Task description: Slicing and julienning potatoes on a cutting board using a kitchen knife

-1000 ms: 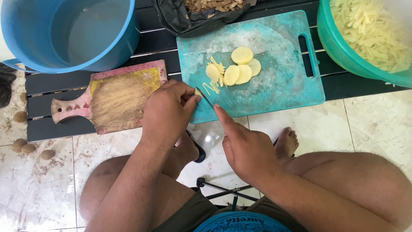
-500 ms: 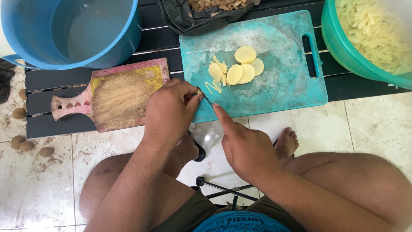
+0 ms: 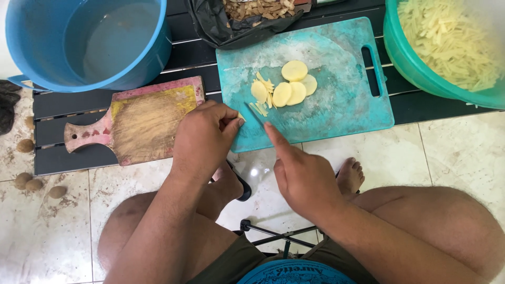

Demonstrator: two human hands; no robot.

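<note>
Turquoise plastic cutting board (image 3: 336, 105) lies on the dark slatted worktop (image 3: 63, 110), carrying pale round potato slices (image 3: 286, 89). Left hand (image 3: 202, 139) pinches a small potato piece at the board's near-left edge. Right hand (image 3: 305, 176) grips a knife, forefinger along the spine. Keep fingertips curled clear of the blade. Free room: bare board to the right; the wooden board (image 3: 142, 123) crowds the left.

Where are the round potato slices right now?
In the head view, the potato slices lie near the middle of the teal cutting board, just beyond the right hand and left of the green tub.
</note>
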